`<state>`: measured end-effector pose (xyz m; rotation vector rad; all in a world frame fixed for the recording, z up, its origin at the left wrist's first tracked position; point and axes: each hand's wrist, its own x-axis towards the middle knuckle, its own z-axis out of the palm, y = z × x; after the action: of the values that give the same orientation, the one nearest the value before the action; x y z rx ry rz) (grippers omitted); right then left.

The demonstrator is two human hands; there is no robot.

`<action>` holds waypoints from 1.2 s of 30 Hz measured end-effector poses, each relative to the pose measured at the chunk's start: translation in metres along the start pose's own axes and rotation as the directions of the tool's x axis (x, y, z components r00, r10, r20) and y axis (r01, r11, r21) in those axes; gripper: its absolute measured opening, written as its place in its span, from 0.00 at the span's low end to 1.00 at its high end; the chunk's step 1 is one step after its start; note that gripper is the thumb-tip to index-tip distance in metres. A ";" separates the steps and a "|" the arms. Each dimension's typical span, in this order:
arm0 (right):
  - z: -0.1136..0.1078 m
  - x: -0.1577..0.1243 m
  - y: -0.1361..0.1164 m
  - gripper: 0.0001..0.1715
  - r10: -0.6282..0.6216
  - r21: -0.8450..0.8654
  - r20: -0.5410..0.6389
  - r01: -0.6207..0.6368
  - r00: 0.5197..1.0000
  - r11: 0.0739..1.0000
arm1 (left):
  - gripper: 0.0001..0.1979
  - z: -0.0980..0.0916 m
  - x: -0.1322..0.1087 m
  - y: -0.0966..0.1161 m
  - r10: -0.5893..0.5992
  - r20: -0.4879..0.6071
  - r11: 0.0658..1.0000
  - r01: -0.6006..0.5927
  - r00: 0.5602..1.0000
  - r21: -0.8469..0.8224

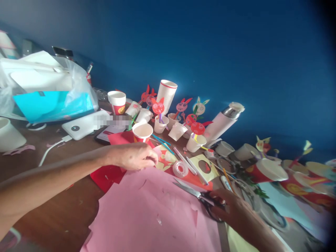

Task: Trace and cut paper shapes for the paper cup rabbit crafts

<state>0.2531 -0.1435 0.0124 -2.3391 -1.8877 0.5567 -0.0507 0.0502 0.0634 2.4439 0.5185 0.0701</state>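
Note:
A large sheet of pink paper point(152, 213) with uneven edges lies before me, small scraps on it. My left hand point(138, 156) is at its far edge, fingers curled together. Its fingertips are partly hidden, and I cannot make out what they hold. A small pink piece point(158, 151) shows just beyond them. My right hand point(229, 206) is wrapped round the black handles of a pair of scissors point(193, 191). The blades point left over the pink sheet and look nearly together. Red paper point(105, 176) lies beside and beneath my left wrist.
Beyond my hands are a tape roll point(180, 169), white markers point(195, 171), yellow paper with a round hole point(204, 166) and a paper cup point(142, 131). Cups with paper rabbit heads point(197, 128) line the wall. A thermos point(223, 122) leans right; a white power bank point(84, 125) lies left.

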 end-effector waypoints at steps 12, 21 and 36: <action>0.006 0.001 0.006 0.14 -0.048 0.013 -0.014 0.048 0.999 0.999 | 0.09 -0.016 0.004 -0.009 -0.142 0.117 0.915 0.176 0.983 -0.362; 0.003 0.001 0.002 0.11 -0.064 0.049 -0.077 0.068 0.995 0.996 | 0.06 -0.007 0.011 -0.022 -0.091 0.162 0.790 0.170 0.983 -0.589; 0.005 0.048 -0.134 0.19 -0.245 0.821 -0.149 0.257 0.958 0.509 | 0.03 0.018 0.013 -0.003 0.096 0.030 0.291 0.001 0.995 -0.957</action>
<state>0.1353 -0.0664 0.0351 -1.3874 -1.3970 1.0960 -0.0365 0.0470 0.0466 1.2033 0.2177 0.2349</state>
